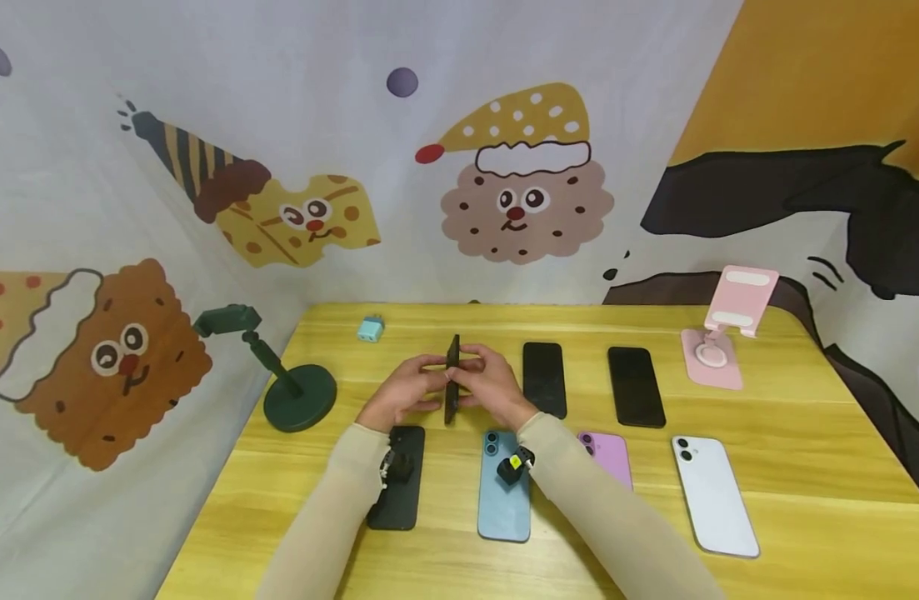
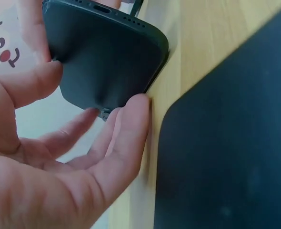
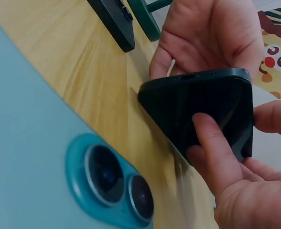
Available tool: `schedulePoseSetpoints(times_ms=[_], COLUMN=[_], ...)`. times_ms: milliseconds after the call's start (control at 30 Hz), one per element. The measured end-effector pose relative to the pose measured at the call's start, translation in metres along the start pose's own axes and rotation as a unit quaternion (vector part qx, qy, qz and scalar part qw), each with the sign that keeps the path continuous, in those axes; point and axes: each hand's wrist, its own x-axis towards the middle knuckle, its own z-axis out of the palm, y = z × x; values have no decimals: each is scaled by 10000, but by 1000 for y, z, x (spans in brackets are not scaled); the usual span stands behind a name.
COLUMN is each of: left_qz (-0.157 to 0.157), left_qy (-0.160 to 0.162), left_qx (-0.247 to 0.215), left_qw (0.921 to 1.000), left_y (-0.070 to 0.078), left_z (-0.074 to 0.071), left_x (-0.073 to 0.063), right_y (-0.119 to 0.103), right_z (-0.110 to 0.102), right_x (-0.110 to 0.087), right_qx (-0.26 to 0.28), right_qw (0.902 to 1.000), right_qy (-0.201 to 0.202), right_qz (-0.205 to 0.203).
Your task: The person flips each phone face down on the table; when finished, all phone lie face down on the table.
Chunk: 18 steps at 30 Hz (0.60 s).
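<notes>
A dark smartphone [image 1: 452, 379] stands on edge between my two hands above the table, its narrow side toward the head camera. My left hand [image 1: 408, 388] grips it from the left. In the left wrist view, the thumb is at one edge of the phone [image 2: 107, 57] and the fingers are at the edge near the table. My right hand [image 1: 495, 385] holds it from the right. Fingertips [image 3: 207, 126] lie on the dark glossy face of the phone [image 3: 174, 102] in the right wrist view, with the thumb at its edge.
Near my forearms lie a black phone [image 1: 407, 500], a blue phone [image 1: 504, 508], a pink phone [image 1: 612, 458] and a white phone [image 1: 717, 500]. Two dark phones [image 1: 544, 375] lie farther right. A green stand [image 1: 300, 400], a pink stand [image 1: 710, 371] and a blue charger [image 1: 370, 329] stand around.
</notes>
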Motion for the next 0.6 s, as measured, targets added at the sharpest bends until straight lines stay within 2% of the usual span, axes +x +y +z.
schedulePoseSetpoints(times_ms=[333, 600], left_qz=[-80, 102], left_qy=[288, 83], left_qx=[76, 54], left_qw=[9995, 9999], left_y=[3, -3], left_z=[3, -2], left_x=[2, -2], right_y=[-4, -6], right_z=[-5, -8], right_x=[-2, -6], right_qx=[153, 257], right_qw=[9998, 9993], right_qy=[140, 244], right_qz=[21, -111])
